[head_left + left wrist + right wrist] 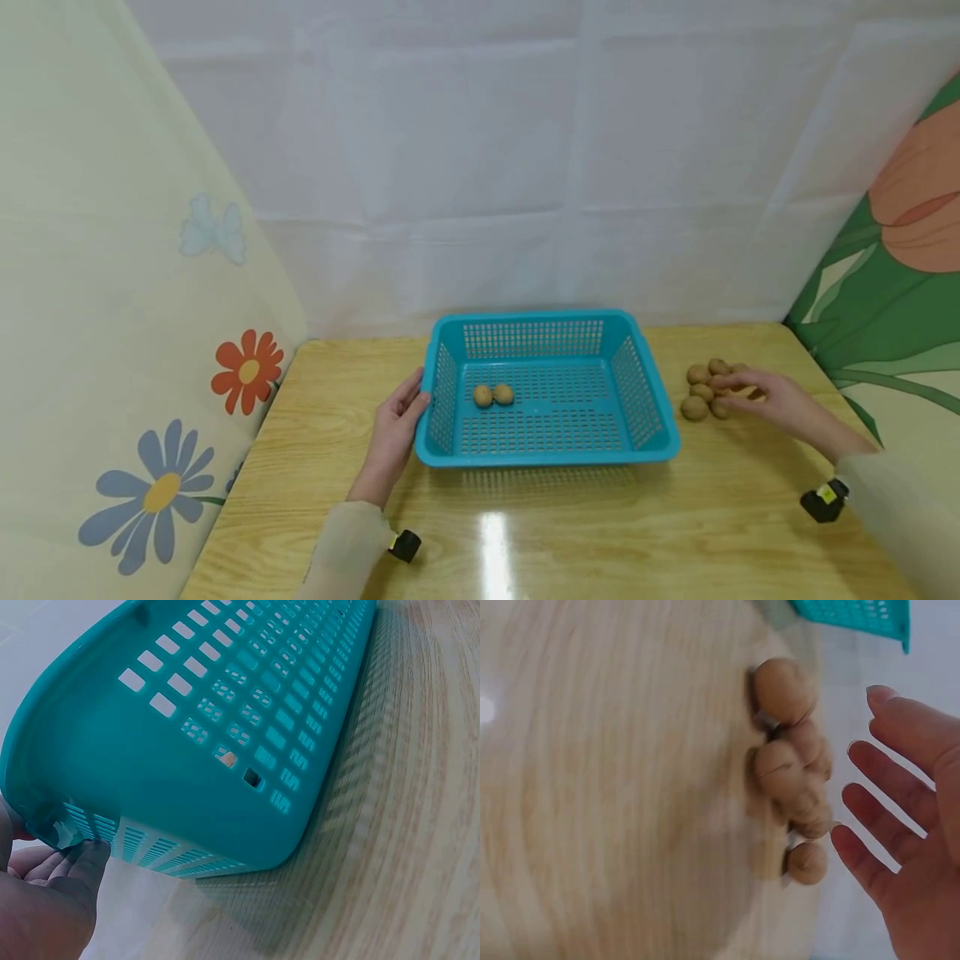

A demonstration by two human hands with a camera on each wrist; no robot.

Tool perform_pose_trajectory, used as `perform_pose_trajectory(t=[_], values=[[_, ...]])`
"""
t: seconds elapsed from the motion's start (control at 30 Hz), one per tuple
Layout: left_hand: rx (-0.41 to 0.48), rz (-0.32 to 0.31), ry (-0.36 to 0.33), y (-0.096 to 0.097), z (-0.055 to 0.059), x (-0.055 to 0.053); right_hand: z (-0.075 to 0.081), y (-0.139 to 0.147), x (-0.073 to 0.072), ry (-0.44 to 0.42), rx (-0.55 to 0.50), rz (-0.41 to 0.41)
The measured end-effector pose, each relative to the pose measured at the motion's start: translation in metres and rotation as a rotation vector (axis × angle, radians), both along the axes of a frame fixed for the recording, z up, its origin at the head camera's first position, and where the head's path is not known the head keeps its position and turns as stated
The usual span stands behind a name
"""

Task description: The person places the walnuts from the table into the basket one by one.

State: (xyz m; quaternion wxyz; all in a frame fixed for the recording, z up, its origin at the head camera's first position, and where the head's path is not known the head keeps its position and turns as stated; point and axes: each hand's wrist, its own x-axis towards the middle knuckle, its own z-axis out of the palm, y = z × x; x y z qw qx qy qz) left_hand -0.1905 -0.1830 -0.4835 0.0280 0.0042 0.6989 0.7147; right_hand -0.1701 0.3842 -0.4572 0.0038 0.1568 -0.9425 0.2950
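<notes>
A turquoise plastic basket [546,457] stands on the table with two walnuts [492,395] lying side by side in its left part. My left hand [396,423] holds the basket's left side, thumb at the rim and fingers against the outer wall. In the left wrist view, the fingertips [94,851] touch the slotted wall below the rim. To the right of the basket lies a cluster of several walnuts [784,691]. Over its right edge hovers my right hand [780,404], fingers spread and nothing between them. The right wrist view shows the fingers [889,774] apart, close to the walnuts.
The wooden table [570,533] meets a white cloth wall [450,167] behind the basket. Panels with printed flowers stand on both sides, a pale one [112,333] at the left and a green leafy one [900,325] at the right.
</notes>
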Motion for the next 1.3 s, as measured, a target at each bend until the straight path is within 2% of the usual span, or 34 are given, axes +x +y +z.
perform_pose_trajectory(t=[0.13, 0.27, 0.33, 0.5, 0.83, 1.1, 1.3], values=[[-0.001, 0.000, -0.004, 0.000, 0.000, 0.000, -0.015, 0.011, 0.001, -0.075, 0.009, -0.031], [-0.001, -0.001, -0.010, 0.001, -0.001, 0.001, -0.028, 0.019, 0.003, -0.114, 0.003, -0.048], [0.002, -0.002, -0.016, 0.000, -0.001, 0.001, -0.033, 0.022, 0.004, -0.126, 0.001, -0.053], [0.003, -0.005, -0.014, 0.000, -0.001, 0.001, -0.041, 0.022, 0.002, -0.094, 0.013, -0.062], [0.019, 0.010, -0.036, 0.000, -0.003, 0.002, -0.042, 0.021, 0.000, -0.095, 0.009, -0.042], [0.014, 0.006, -0.024, 0.000, -0.001, 0.000, -0.043, 0.020, -0.003, -0.052, 0.013, -0.046], [0.012, 0.011, -0.012, 0.000, 0.000, 0.000, -0.037, 0.019, -0.003, -0.037, 0.019, -0.042]])
